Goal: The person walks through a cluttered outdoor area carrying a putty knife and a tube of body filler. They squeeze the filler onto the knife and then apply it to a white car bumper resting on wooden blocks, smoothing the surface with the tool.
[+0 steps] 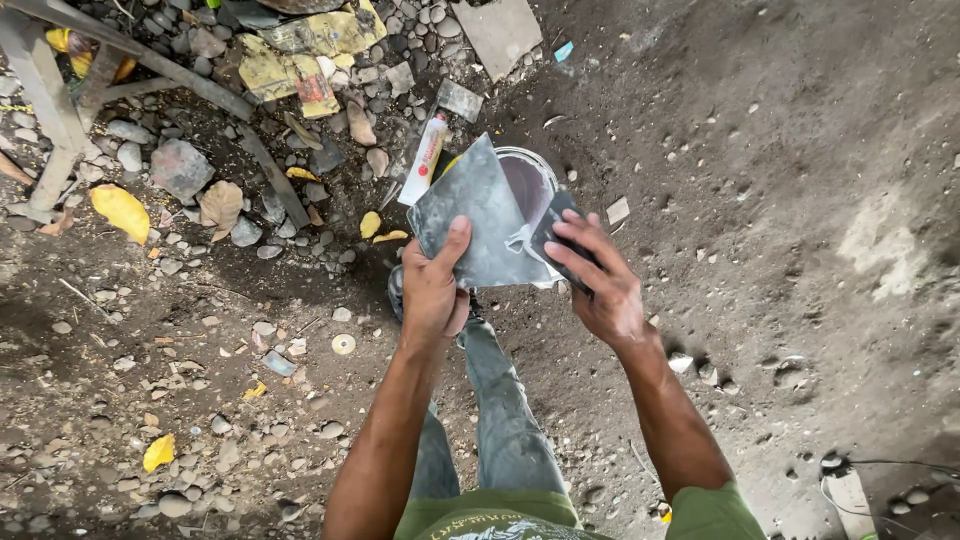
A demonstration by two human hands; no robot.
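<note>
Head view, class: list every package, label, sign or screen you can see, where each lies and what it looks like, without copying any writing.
Tube: on the ground above the left hand, slim, white with red print.
Wrapper: among stones at top, crumpled, flat, yellow with a red patch.
Disc: on dirt left of the left forearm, small, round, pale.
No signs or screens.

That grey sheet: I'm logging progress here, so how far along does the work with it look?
Done: the left hand grips the grey sheet, and a smear of paste already lies on it. In hand: the right hand works a dark scraper against it, above the open can. Left: most of the sheet looks bare; the white tube lies aside.
</note>
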